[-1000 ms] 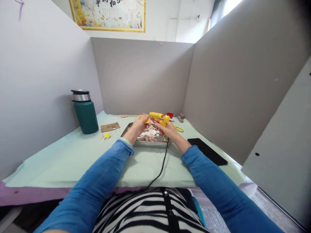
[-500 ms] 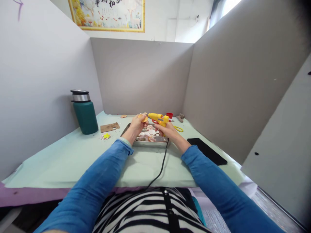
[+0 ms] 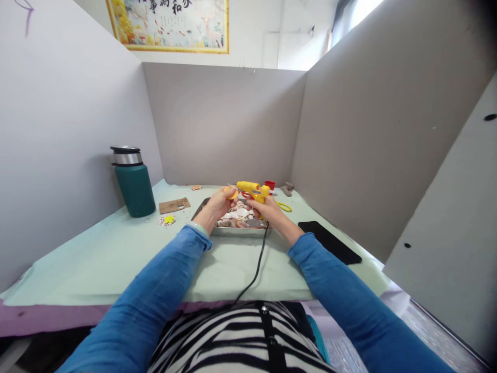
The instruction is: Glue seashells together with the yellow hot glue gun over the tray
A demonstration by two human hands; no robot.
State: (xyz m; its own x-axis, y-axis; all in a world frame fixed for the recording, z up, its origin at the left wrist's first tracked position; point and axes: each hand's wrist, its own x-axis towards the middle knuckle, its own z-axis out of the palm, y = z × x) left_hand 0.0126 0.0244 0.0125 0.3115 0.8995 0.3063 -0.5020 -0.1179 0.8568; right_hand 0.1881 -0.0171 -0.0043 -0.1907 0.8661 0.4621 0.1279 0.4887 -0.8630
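Note:
Over a metal tray [image 3: 236, 232] filled with shells, my right hand [image 3: 266, 208] grips a yellow hot glue gun [image 3: 250, 186]. Its nozzle points left, and a black cord [image 3: 259, 264] runs from its handle down over the table's front edge. My left hand [image 3: 218, 204] is closed on a small orange, rounded piece [image 3: 232, 193], held right by the nozzle; it looks like a shell, but its kind is hard to make out. Pale and pinkish shells [image 3: 239, 213] show in the tray between my hands.
A green bottle [image 3: 134, 189] stands at the left, near a brown board [image 3: 174, 205] and a yellow star [image 3: 169, 219]. A red cup [image 3: 269, 185], yellow scissor handles [image 3: 284, 206] and a grey-brown piece [image 3: 288, 188] lie behind the tray. A black mat [image 3: 330, 242] is at right. Grey partitions [image 3: 229, 124] enclose the table.
My left hand has shifted slightly and turned the orange piece, which now sits a little lower and under the nozzle. The glue gun stays almost still. The view has tilted slightly.

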